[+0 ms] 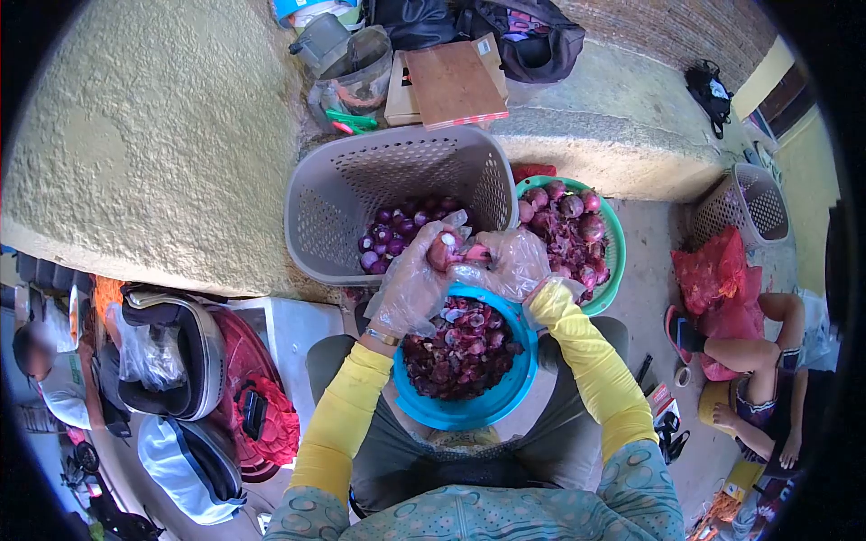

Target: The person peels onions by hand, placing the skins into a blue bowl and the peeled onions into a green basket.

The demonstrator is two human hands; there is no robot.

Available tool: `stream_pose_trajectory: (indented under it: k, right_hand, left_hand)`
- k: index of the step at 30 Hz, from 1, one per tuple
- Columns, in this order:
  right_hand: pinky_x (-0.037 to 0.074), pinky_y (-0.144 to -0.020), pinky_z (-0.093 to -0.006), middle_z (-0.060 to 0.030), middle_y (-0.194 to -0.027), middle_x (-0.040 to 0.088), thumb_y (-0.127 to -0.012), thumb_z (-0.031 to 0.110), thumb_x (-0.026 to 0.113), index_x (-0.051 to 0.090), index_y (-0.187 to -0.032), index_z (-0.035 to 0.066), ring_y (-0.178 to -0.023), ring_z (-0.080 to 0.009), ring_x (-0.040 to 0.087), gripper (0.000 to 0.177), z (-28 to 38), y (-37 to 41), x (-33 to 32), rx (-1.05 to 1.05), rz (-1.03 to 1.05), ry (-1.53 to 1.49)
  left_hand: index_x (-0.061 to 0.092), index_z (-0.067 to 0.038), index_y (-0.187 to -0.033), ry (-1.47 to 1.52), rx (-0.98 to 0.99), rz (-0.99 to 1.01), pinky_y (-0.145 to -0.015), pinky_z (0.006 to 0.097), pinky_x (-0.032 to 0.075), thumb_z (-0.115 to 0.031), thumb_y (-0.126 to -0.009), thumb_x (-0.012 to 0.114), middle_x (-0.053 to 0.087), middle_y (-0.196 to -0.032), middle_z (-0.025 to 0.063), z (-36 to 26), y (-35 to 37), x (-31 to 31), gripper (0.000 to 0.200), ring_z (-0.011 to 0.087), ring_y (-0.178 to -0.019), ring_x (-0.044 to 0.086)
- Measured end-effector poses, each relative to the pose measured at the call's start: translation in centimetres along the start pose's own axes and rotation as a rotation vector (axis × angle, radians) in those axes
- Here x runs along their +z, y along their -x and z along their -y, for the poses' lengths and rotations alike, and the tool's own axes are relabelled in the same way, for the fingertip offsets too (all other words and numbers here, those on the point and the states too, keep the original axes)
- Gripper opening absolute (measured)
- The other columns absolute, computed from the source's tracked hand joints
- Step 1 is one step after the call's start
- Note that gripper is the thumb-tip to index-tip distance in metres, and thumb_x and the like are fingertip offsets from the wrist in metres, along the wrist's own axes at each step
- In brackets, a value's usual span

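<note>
My left hand (410,287), in a clear plastic glove, grips a red onion (443,251) with a pale cut end. Close against it, my right hand (516,263), gloved the same way, has its fingers closed around a small pinkish-red piece (477,254); I cannot tell what that is. Below both hands, a blue basin (424,413) between my knees holds dark onion skins (460,361). Just beyond them stands a grey perforated basket (316,216) with peeled purple onions (383,236) inside. On the right, a green basin (619,243) contains unpeeled onions (571,206) and loose skins.
A low concrete ledge (604,135) runs behind the baskets, with a brown board (456,86) and bags on it. Another person's legs (744,352) are at the right, near red mesh sacks (713,279) and another basket (741,203). Helmets (171,347) lie at the left.
</note>
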State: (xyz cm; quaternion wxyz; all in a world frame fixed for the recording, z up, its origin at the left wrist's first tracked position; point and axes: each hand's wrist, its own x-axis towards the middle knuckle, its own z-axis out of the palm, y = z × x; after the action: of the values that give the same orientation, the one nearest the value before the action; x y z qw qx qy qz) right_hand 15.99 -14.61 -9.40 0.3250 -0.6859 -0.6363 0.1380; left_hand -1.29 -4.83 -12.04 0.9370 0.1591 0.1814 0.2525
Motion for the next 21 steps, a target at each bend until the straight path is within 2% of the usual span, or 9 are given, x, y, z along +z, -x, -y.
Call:
stream_pose_trajectory:
  k: [3,5,8,12,15,18,20,21]
  right_hand:
    - [0.055,-0.063,-0.0495,-0.018,-0.074,0.07,-0.079,0.065,0.075,0.073,-0.085,0.012,-0.071,-0.0413,0.069,0.053,-0.1,0.1,0.2,0.005,0.014,0.054]
    - [0.055,-0.063,-0.0504,-0.0179,-0.074,0.069,-0.081,0.064,0.073,0.072,-0.082,0.011,-0.071,-0.0418,0.069,0.053,0.0,-0.1,0.2,-0.005,0.028,0.051]
    - [0.054,-0.062,-0.0503,-0.0171,-0.073,0.069,-0.082,0.062,0.073,0.07,-0.08,0.011,-0.069,-0.0408,0.069,0.052,-0.6,0.0,0.8,-0.043,0.022,0.046]
    - [0.053,-0.06,-0.0499,-0.0158,-0.072,0.069,-0.084,0.06,0.072,0.069,-0.079,0.01,-0.067,-0.0395,0.068,0.05,-0.4,-0.1,0.5,-0.095,0.013,0.085]
    - [0.053,-0.06,-0.0491,-0.0148,-0.071,0.069,-0.086,0.059,0.071,0.068,-0.079,0.01,-0.067,-0.0385,0.068,0.049,-0.2,-0.2,0.4,-0.159,-0.023,0.086]
    - [0.053,-0.06,-0.0488,-0.0142,-0.071,0.069,-0.086,0.058,0.071,0.069,-0.08,0.01,-0.067,-0.0383,0.068,0.048,-0.4,0.0,0.6,-0.166,-0.036,0.118]
    - [0.053,-0.059,-0.0487,-0.0143,-0.071,0.069,-0.086,0.057,0.071,0.071,-0.082,0.011,-0.067,-0.038,0.068,0.047,-0.3,0.0,0.3,-0.145,-0.013,0.115]
    - [0.053,-0.059,-0.0487,-0.0143,-0.071,0.069,-0.086,0.057,0.071,0.071,-0.082,0.011,-0.067,-0.038,0.068,0.047,-0.2,0.0,0.2,-0.145,-0.014,0.115]
  left_hand:
    - [0.06,-0.002,-0.118,-0.006,0.019,-0.038,-0.108,0.0357,0.048,-0.025,-0.108,0.054,0.063,-0.124,0.0103,0.5,-0.1,0.8,0.026,0.021,-0.116,0.06]
    - [0.062,-0.002,-0.122,-0.15,0.139,-0.11,-0.086,0.0314,0.055,-0.031,-0.108,0.055,0.063,-0.104,0.0049,1.0,0.1,1.8,0.033,0.0159,-0.096,0.062]
    - [0.062,-0.003,-0.12,-0.195,0.184,-0.017,-0.085,0.0319,0.054,-0.034,-0.108,0.054,0.063,-0.1,0.0042,1.1,0.0,0.6,0.034,0.016,-0.094,0.061]
    - [0.062,-0.004,-0.118,-0.198,0.164,-0.056,-0.085,0.0323,0.054,-0.034,-0.108,0.054,0.062,-0.099,0.004,1.1,-0.2,0.3,0.033,0.016,-0.094,0.06]
    - [0.062,-0.004,-0.114,-0.069,0.06,-0.094,-0.084,0.0315,0.053,-0.034,-0.108,0.055,0.062,-0.098,0.0042,0.6,0.1,1.2,0.031,0.0152,-0.094,0.06]
    - [0.062,-0.003,-0.119,-0.06,0.055,-0.069,-0.084,0.0302,0.052,-0.032,-0.108,0.055,0.061,-0.098,0.0036,0.4,0.3,1.4,0.031,0.0146,-0.094,0.06]
    - [0.059,-0.001,-0.132,-0.105,0.013,-0.094,-0.086,0.029,0.051,-0.029,-0.108,0.055,0.061,-0.103,0.004,0.1,0.7,2.3,0.037,0.0135,-0.098,0.058]
    - [0.059,-0.001,-0.132,-0.106,0.013,-0.094,-0.086,0.029,0.051,-0.029,-0.108,0.055,0.061,-0.103,0.004,0.0,0.7,2.0,0.037,0.0135,-0.098,0.058]
